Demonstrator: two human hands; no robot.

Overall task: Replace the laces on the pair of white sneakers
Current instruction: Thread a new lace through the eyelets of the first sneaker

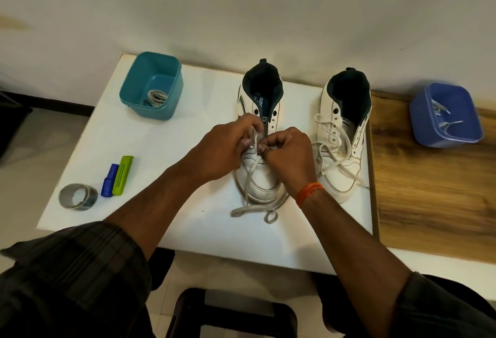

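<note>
Both hands meet over the lower eyelets of the left sneaker (259, 174). The left hand (228, 147) pinches the lace (251, 174) between curled fingers, and the right hand (288, 153) pinches it just beside, knuckles nearly touching the other hand. Held this close to the eyelets, the lace is probably being worked through a hole; whether it is going in or coming out cannot be told.

Below the grip, the lace's two loose runs trail down over the toe and loop on the white table (188, 230), kept toward the person so the slack stays out of the upper eyelets, which stand bare above the fingers.

To the right of the grip, the right sneaker (341, 155) stands parallel, its own lace (332, 155) loosened and sprawled across it, waiting its turn by the look of it.

Further out on the left, a teal tub (151, 85) holds a folded lace bundle, likely one set kept within reach. Far right, a blue tub (447, 114) holds thin strands. Near the left forearm lie a blue-and-green tool (118, 176) and a tape roll (77, 196).
</note>
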